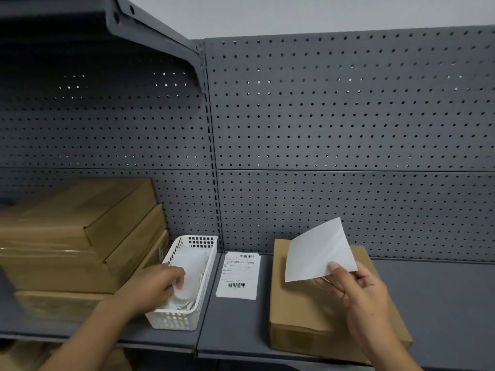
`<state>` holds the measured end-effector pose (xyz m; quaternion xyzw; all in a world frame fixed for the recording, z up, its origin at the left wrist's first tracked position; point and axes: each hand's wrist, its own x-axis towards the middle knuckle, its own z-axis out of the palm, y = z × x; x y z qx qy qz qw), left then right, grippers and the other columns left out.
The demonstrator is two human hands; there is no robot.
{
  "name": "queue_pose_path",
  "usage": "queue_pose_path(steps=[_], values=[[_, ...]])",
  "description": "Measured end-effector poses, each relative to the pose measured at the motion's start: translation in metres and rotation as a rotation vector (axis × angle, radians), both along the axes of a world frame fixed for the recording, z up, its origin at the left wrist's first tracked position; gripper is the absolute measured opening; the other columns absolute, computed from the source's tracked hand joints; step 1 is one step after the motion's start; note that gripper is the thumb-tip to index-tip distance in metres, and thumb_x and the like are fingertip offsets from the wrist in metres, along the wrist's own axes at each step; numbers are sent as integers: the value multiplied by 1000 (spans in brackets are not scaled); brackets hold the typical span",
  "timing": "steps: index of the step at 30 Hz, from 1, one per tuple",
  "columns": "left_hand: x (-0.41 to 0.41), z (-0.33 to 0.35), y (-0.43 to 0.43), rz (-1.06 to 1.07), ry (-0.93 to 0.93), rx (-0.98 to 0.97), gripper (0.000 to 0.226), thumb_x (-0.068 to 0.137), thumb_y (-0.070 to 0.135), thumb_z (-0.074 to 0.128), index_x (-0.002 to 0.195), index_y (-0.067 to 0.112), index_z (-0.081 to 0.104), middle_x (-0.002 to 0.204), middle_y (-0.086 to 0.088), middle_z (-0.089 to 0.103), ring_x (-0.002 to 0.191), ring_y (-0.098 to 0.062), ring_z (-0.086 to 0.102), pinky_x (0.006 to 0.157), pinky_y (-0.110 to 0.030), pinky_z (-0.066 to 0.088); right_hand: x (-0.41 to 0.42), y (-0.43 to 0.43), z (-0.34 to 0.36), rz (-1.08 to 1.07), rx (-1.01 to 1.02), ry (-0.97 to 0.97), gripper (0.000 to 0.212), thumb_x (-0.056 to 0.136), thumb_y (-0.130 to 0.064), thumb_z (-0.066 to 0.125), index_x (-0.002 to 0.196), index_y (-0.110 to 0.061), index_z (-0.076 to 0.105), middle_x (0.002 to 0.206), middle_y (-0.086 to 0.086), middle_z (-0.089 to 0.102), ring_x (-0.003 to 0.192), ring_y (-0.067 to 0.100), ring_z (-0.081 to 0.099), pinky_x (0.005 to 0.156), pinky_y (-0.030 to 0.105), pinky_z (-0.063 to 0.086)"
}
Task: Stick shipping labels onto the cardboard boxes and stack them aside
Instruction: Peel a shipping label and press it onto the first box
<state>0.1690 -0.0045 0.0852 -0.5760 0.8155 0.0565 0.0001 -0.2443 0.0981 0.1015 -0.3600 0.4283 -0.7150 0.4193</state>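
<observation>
A flat cardboard box (302, 303) lies on the grey shelf (434, 303) at centre right. Above it my right hand (356, 293) pinches a white label sheet (318, 250) by its lower corner, blank side towards me. My left hand (155, 285) reaches into a white plastic basket (184, 314) and its fingers curl round a piece of white paper (192, 277) inside. Between basket and box a pile of printed shipping labels (238, 274) with barcodes lies flat on the shelf.
A stack of several cardboard boxes (80, 236) fills the left of the shelf, against the basket. A grey pegboard wall (348, 129) closes the back. An upper shelf bracket (160, 30) overhangs at top left. More boxes show dimly on the level below.
</observation>
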Motion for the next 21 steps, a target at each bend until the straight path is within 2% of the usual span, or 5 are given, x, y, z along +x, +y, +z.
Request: queue_pose_path(steps=[2, 5, 9, 16, 21], values=[[0, 0, -3, 35, -92, 59, 38, 89, 26, 52, 101, 62, 53, 122, 11, 65, 125, -16, 58, 107, -32, 47, 1, 0, -1, -3, -1, 12, 15, 97, 0, 62, 108, 4, 71, 96, 25, 76, 86, 34, 77, 82, 43, 65], [-8, -1, -6, 22, -160, 220, 68, 87, 43, 44, 153, 56, 34, 148, 12, 57, 155, -15, 31, 132, -40, 10, 1, 0, -2, -6, -12, 5, 12, 94, -1, 65, 102, 0, 74, 92, 30, 72, 83, 32, 75, 79, 40, 66], [-27, 16, -10, -70, -360, 405, 62, 106, 37, 29, 165, 41, 9, 163, 11, 35, 158, -5, 9, 124, -52, -24, -1, 1, -3, 2, -11, 20, 13, 87, -8, 70, 97, -5, 78, 86, 25, 70, 86, 35, 71, 83, 45, 64], [-48, 12, -29, -25, -605, 465, 61, 104, 22, 23, 164, 34, 21, 165, -9, 28, 158, -30, 20, 120, -69, -19, -4, 9, 1, 20, 3, 115, 14, 94, -7, 67, 105, -5, 75, 94, 19, 76, 93, 37, 73, 87, 47, 63], [-51, 9, -24, 62, -550, 334, 59, 97, 15, 35, 153, 28, 43, 153, -10, 47, 149, -32, 35, 128, -56, 2, -14, 20, 6, 3, 23, 266, 11, 96, -15, 68, 103, -15, 77, 91, 14, 76, 69, 24, 68, 73, 38, 61]])
